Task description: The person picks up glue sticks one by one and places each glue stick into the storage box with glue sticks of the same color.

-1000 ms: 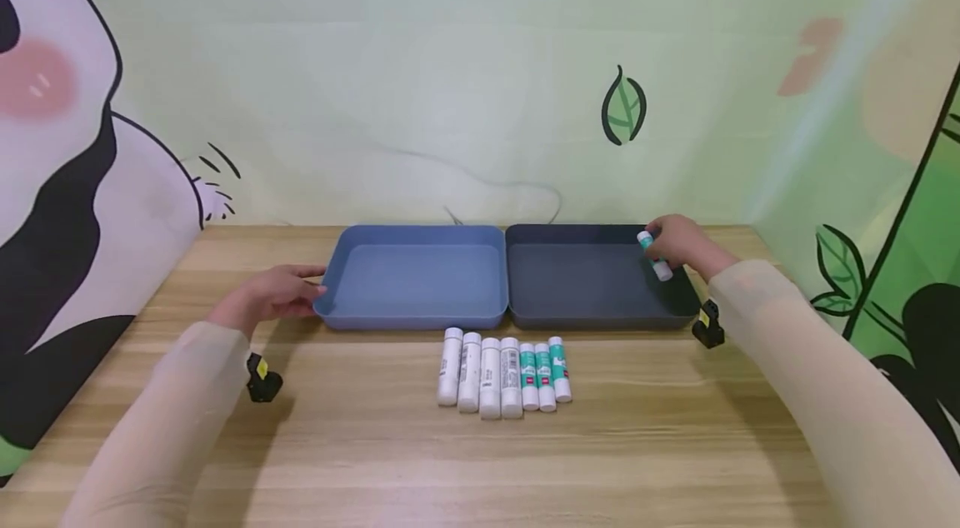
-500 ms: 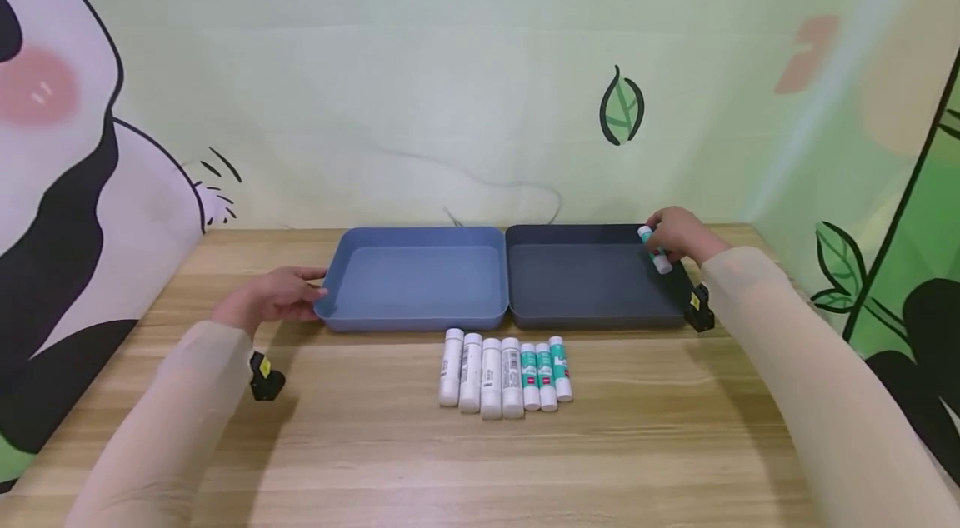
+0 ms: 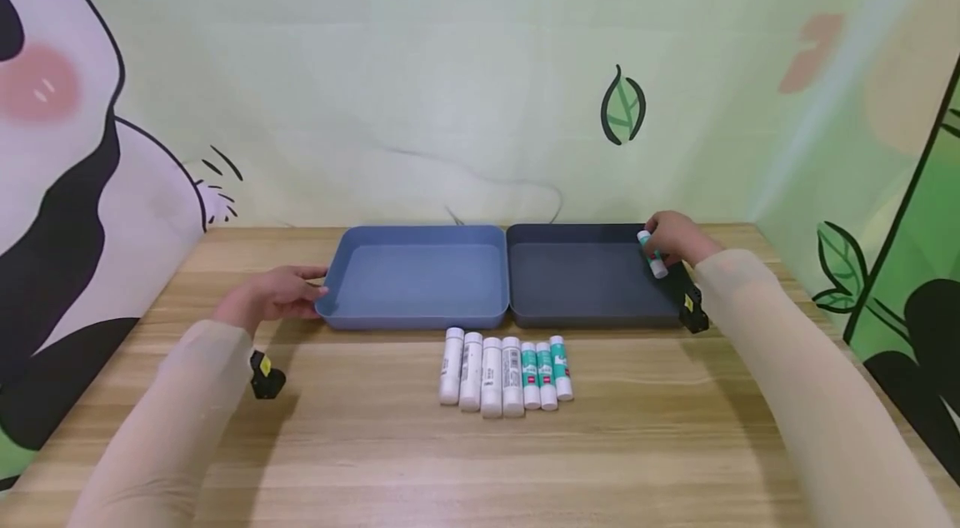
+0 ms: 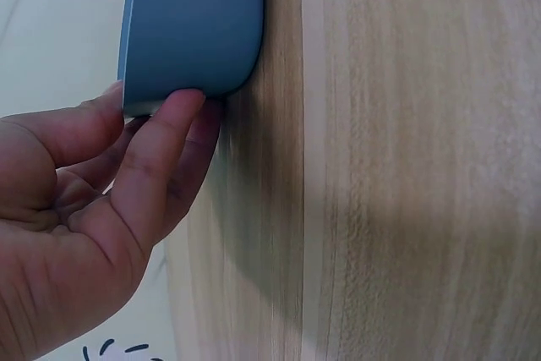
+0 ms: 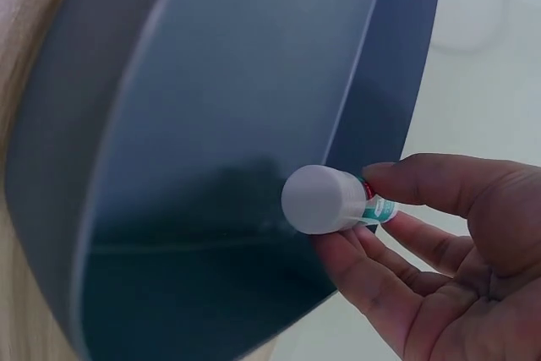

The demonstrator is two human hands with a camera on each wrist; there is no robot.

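Observation:
At the right end of the dark grey tray (image 3: 585,285), my right hand (image 3: 678,236) pinches a glue stick (image 3: 654,255) between thumb and fingers. The right wrist view shows the glue stick's white end (image 5: 314,200) over the tray's interior, with a teal and red label partly covered by the fingers. My left hand (image 3: 279,293) touches the left side of the blue tray (image 3: 420,282); in the left wrist view, its fairly straight fingers (image 4: 145,166) rest against the outer wall and rim at the corner.
On the wooden table (image 3: 360,461), in front of the trays, several white glue sticks (image 3: 491,378) lie in a row beside smaller teal-labelled glue sticks (image 3: 545,378). The two trays stand side by side. Behind them rises a cartoon-printed backdrop (image 3: 480,95).
My right hand has shifted slightly left and back over the dark tray's end, still holding the glue stick. My left hand stays at the blue tray.

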